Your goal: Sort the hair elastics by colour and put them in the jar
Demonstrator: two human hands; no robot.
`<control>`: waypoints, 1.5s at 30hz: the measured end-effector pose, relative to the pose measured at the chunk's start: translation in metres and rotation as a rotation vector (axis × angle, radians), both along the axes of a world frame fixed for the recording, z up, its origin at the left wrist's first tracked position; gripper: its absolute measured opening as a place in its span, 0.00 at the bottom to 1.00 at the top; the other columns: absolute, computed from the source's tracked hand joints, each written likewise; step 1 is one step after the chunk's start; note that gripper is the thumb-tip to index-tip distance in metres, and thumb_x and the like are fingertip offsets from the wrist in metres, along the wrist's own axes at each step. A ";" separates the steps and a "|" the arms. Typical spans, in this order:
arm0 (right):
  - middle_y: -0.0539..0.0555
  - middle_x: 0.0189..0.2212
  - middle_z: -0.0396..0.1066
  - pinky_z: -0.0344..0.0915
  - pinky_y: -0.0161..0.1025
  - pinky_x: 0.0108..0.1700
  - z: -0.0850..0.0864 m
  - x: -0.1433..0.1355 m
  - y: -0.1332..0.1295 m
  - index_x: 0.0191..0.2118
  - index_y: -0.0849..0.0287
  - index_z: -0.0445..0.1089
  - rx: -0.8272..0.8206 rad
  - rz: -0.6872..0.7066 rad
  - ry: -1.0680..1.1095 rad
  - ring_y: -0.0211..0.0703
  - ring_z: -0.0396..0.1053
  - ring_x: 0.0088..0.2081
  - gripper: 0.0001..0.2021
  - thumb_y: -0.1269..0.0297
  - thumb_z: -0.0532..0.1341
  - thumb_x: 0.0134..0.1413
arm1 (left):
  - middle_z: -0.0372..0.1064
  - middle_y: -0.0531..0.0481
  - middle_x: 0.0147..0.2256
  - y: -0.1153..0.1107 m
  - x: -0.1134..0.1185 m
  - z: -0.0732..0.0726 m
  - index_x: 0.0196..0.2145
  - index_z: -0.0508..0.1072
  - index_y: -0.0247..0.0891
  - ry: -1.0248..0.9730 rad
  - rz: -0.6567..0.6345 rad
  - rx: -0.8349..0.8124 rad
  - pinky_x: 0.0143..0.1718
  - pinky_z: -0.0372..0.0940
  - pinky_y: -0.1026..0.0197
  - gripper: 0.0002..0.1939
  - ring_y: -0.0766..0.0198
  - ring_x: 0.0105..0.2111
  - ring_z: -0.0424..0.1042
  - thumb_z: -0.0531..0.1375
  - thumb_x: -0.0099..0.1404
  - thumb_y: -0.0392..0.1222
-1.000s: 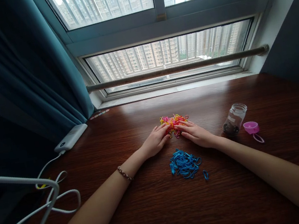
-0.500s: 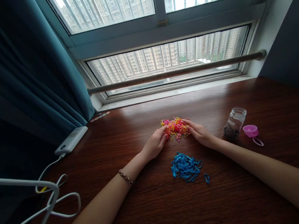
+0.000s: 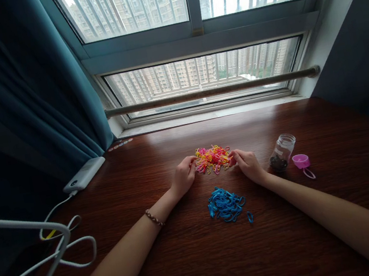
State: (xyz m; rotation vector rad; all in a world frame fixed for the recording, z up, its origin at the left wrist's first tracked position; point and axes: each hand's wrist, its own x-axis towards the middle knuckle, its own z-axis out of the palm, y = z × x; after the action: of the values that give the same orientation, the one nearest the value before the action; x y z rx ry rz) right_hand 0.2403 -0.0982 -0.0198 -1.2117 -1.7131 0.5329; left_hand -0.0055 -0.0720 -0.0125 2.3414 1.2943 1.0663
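A pile of pink, red and yellow small rubber bands (image 3: 213,158) lies on the brown table between my two hands. My left hand (image 3: 184,175) rests at the pile's left edge, fingers bent but apart, its fingertips touching the outermost bands. At the opposite edge, my right hand (image 3: 246,163) has its thumb and fingers drawn together against the bands; what lies between the fingertips is partly hidden. Nearer to me is a heap of blue rubber bands (image 3: 225,204), with a single blue band (image 3: 250,217) apart from it on the right.
A clear jar (image 3: 283,153) with dark contents leans tilted beyond my right forearm, beside a pink lid with a loop (image 3: 301,161). On the left are a white power bank (image 3: 84,174), a white cable (image 3: 28,226) and a blue curtain (image 3: 66,97). A metal rail (image 3: 212,91) crosses the window.
Both hands have drawn slightly outward from the multicoloured pile, showing more of it, and the right fingers have curled together. The whole view has shifted slightly.
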 end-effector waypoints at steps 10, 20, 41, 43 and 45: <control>0.53 0.29 0.75 0.68 0.40 0.35 -0.007 0.002 0.009 0.39 0.57 0.68 -0.089 0.085 0.102 0.44 0.73 0.32 0.20 0.50 0.45 0.57 | 0.70 0.48 0.32 0.000 0.000 -0.002 0.41 0.68 0.36 0.023 -0.150 -0.065 0.34 0.64 0.64 0.12 0.65 0.30 0.69 0.48 0.64 0.41; 0.51 0.19 0.70 0.65 0.34 0.24 -0.001 0.000 0.003 0.32 0.60 0.66 -0.109 0.114 0.198 0.37 0.68 0.20 0.22 0.48 0.45 0.57 | 0.66 0.54 0.21 -0.002 -0.003 -0.001 0.36 0.68 0.35 -0.032 -0.005 -0.061 0.24 0.60 0.68 0.11 0.70 0.20 0.64 0.48 0.64 0.41; 0.54 0.41 0.71 0.60 0.41 0.49 0.008 -0.008 -0.001 0.42 0.57 0.67 -0.021 0.438 -0.133 0.42 0.66 0.44 0.18 0.56 0.44 0.60 | 0.70 0.47 0.44 -0.002 -0.003 0.008 0.49 0.65 0.37 0.093 -0.455 -0.278 0.46 0.60 0.62 0.16 0.63 0.43 0.68 0.49 0.65 0.38; 0.54 0.41 0.70 0.60 0.41 0.49 0.008 -0.008 -0.001 0.42 0.57 0.67 -0.018 0.429 -0.145 0.41 0.66 0.44 0.18 0.58 0.44 0.61 | 0.69 0.48 0.44 -0.001 -0.004 0.007 0.50 0.64 0.38 0.124 -0.433 -0.273 0.46 0.61 0.63 0.17 0.63 0.43 0.68 0.49 0.65 0.39; 0.54 0.40 0.71 0.60 0.40 0.49 0.008 -0.007 0.000 0.44 0.57 0.66 -0.031 0.461 -0.134 0.41 0.66 0.43 0.18 0.59 0.43 0.62 | 0.69 0.48 0.45 -0.002 -0.004 0.007 0.50 0.64 0.39 0.147 -0.425 -0.266 0.45 0.61 0.63 0.17 0.63 0.43 0.68 0.49 0.65 0.40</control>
State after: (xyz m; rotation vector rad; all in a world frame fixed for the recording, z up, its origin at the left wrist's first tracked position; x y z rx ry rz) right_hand 0.2332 -0.0987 -0.0115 -0.8854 -2.1199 0.7664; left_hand -0.0091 -0.0738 -0.0059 2.3687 0.8568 0.5644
